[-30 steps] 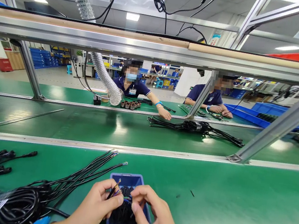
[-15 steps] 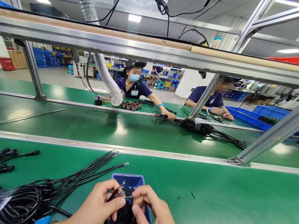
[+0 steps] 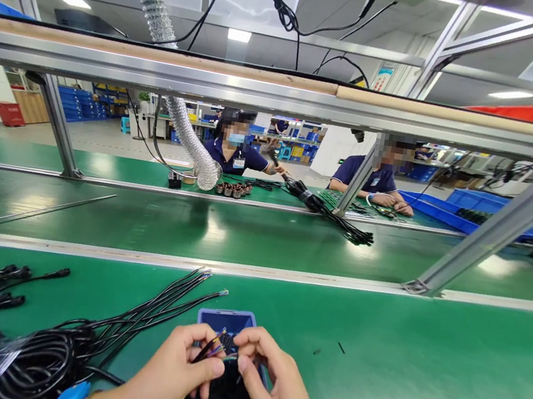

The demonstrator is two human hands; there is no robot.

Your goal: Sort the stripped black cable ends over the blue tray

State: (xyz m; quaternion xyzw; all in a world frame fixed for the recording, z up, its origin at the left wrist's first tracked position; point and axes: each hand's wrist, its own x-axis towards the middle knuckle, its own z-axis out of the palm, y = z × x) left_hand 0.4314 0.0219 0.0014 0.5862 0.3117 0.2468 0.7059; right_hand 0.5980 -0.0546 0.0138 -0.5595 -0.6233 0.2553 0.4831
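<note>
My left hand (image 3: 187, 365) is closed on the end of a black cable (image 3: 203, 353), whose thin coloured wires (image 3: 219, 346) fan out past the fingertips. Toward my right hand (image 3: 266, 375) runs a green wire (image 3: 231, 357), pinched at its end between thumb and fingers. Whether a small piece also sits in that pinch is hidden. Both hands are above a blue bin (image 3: 228, 315) holding many short black pieces (image 3: 234, 386).
Coiled black cables (image 3: 44, 353) with bared ends lie at left. A metal rail (image 3: 285, 274) crosses behind the bin. Across the bench a co-worker (image 3: 233, 154) holds a black cable bundle (image 3: 314, 200); another person (image 3: 375, 180) works at right. Dark scraps (image 3: 341, 347) lie on the green surface.
The co-worker across has lifted and pulled the cable bundle back toward their side. My hands remain over the bin in nearly the same pose, the green wire still between them.
</note>
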